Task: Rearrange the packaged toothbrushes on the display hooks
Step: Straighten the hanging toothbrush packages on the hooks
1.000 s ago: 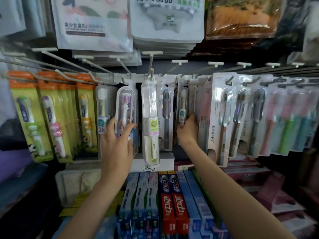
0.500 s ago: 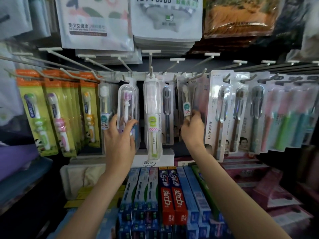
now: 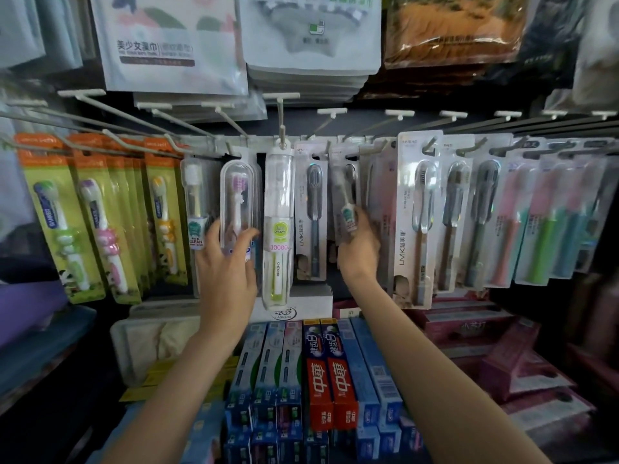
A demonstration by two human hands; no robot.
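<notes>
Packaged toothbrushes hang in a row on white display hooks (image 3: 280,135). My left hand (image 3: 225,262) grips the lower end of a clear oval pack with a purple-bristled toothbrush (image 3: 238,199), which hangs on its hook. My right hand (image 3: 357,247) holds a small clear toothbrush pack with a teal label (image 3: 347,199), tilted and raised near a hook in the middle of the row. Between the hands hangs a tall clear tube pack with a green label (image 3: 278,226). A grey LMK toothbrush card (image 3: 312,212) hangs just right of the tube.
Orange-and-green children's toothbrush cards (image 3: 90,216) fill the hooks on the left. LMK cards (image 3: 418,216) and pink and green brushes (image 3: 542,219) hang on the right. Toothpaste boxes (image 3: 328,373) are stacked below. Towel packs (image 3: 174,45) hang above.
My right hand has lifted the small teal-labelled pack up toward the hooks and tilted it. My left hand has stayed on the purple-bristled pack.
</notes>
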